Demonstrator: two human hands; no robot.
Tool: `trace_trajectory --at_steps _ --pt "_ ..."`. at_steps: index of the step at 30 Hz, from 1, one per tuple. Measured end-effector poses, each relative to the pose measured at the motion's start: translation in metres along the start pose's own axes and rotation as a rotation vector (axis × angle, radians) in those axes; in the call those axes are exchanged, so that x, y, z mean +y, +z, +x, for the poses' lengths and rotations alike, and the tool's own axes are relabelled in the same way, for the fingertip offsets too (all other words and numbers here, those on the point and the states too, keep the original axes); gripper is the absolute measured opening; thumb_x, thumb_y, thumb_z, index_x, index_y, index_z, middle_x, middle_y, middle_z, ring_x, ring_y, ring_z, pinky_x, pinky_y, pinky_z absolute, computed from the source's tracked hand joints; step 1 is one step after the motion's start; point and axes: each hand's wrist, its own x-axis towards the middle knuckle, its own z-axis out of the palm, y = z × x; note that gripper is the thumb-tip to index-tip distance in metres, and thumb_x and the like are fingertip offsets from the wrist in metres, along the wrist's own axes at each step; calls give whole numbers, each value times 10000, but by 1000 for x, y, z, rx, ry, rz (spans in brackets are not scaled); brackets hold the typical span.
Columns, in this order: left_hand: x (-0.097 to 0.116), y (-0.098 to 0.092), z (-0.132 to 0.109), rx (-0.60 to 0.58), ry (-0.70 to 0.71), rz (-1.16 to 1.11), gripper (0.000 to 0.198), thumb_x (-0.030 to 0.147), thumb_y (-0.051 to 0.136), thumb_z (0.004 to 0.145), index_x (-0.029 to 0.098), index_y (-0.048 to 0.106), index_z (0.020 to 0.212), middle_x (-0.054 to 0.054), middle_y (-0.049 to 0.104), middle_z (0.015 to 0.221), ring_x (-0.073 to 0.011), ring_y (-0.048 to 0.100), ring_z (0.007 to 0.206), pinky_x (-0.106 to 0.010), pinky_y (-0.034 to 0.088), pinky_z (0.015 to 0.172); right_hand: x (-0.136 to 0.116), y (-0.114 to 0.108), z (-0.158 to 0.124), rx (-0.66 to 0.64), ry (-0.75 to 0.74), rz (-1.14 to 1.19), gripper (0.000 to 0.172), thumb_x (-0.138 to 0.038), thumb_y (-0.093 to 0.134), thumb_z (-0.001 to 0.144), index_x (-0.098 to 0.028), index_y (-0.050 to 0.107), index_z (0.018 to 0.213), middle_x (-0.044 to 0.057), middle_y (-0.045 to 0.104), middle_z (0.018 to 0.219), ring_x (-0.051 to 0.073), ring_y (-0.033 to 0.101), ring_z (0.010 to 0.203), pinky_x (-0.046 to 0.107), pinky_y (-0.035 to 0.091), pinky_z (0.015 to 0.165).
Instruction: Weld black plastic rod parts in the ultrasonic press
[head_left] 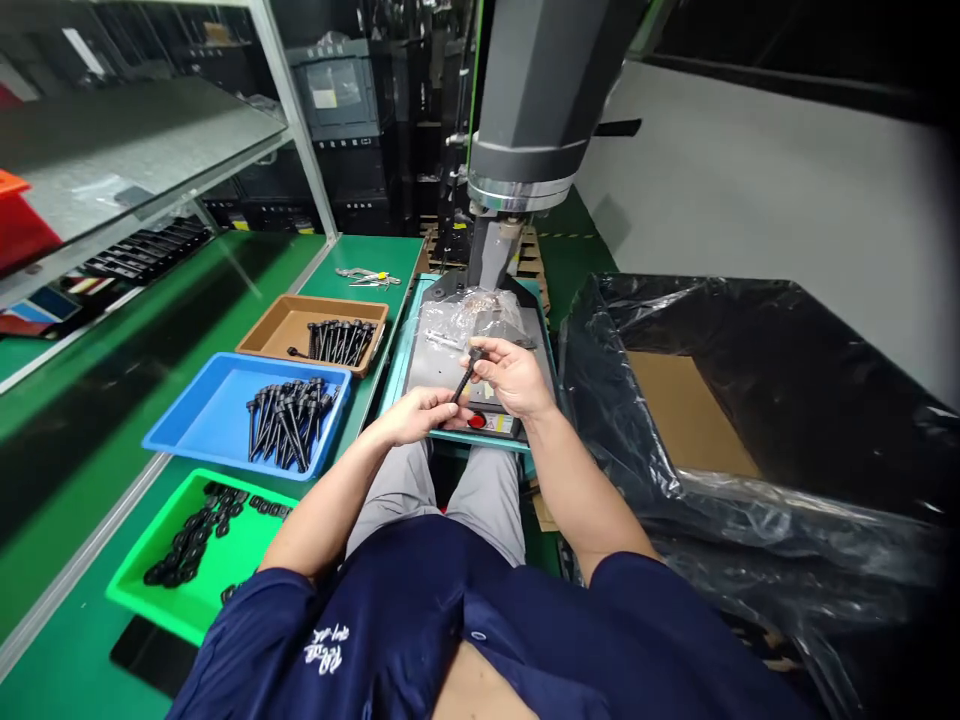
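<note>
Two bare hands are sharing one slim black part (pixel 466 382) in the head view — both are pinching it, over the front of the press base (pixel 431 360). Doing this well is probably a matter of light, even pressure: the right hand (pixel 514 375) should be steadying the thicker upper end while the left hand (pixel 416 412) is guiding the lower tip, without bending the thin shank sideways. Fingers should be avoiding the red button (pixel 477 421), which is showing just beside the left fingertips. As for placement, the part is slanting between the hands, its upper end leaning rightward; right thumb and fingers are clamping near that end, left thumb and fingers are pressing on the opposite end, and the mid-shank is showing bare between them. Exact contact is hiding under the fingertips — can't tell how deep either pinch is going. Similar black parts (pixel 289 420) are lying in the blue tray (pixel 199 405), more in the brown tray (pixel 270 325), small black pieces (pixel 184 550) are sitting in the green tray (pixel 232 585), and the press head (pixel 532 110) is hanging beyond the hands.
</note>
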Motion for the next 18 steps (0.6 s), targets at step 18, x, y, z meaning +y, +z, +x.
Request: trace_trajectory --at_steps 18 --pt "-12 -137 -173 966 -736 1165 219 308 642 854 139 756 934 -139 743 979 -261 675 960 -319 500 836 53 48 -3 -205 238 -146 708 -568 870 635 -180 611 1167 75 725 920 191 702 707 295 602 608"
